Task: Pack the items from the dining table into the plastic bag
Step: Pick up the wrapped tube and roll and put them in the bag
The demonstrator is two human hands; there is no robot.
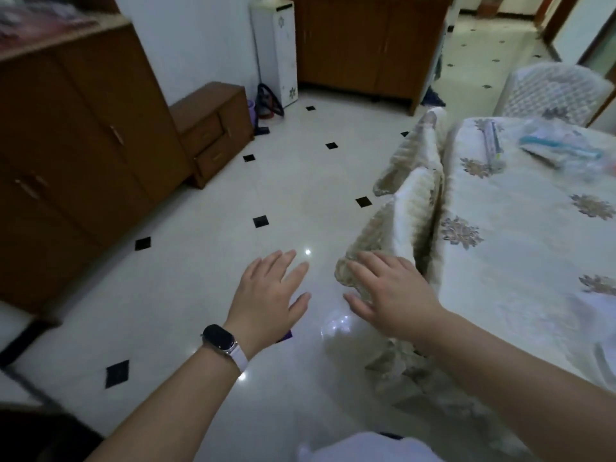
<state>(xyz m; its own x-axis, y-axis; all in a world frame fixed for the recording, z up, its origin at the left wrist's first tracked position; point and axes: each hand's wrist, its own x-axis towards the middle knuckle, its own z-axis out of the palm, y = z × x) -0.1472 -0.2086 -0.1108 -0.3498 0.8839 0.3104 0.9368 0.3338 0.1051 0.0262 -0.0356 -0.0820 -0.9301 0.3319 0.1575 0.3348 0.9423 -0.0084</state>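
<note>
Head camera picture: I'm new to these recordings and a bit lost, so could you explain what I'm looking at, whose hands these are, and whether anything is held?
There is one picture, taken by a wide-angle camera worn on a person's head, looking forward and down. No machine is involved, only the person's bare hands. The left hand, with a dark watch on its wrist, is spread open over the tiled floor. The right hand is open too, in front of a covered chair. Neither holds anything. At the right stands the dining table under a flowered cloth. At its far end lie a clear plastic bag, its contents blurred, and a long narrow item.
</note>
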